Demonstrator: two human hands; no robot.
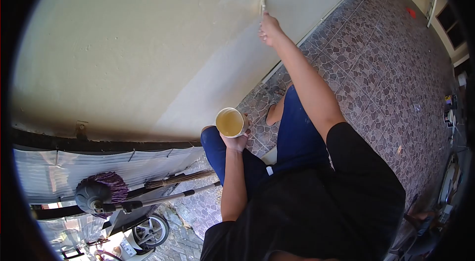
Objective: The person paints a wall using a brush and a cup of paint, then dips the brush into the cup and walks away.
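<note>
My right hand (269, 29) is closed around the handle of a paintbrush (262, 6), its bristles against the wall (148, 28). Down by my left knee, my left hand (236, 141) grips a round tub of paint (230, 122) from the side and below. Yellowish cream paint shows inside the tub. Around the brush the wall is cream, with a paler grey-white band running diagonally below it.
Stone-patterned tiles (376, 78) cover the floor on the right. At lower left are a purple mop (111, 187), a stick broom (178, 178) and a motorcycle wheel (151, 231). Paint cans (449, 116) stand at the far right.
</note>
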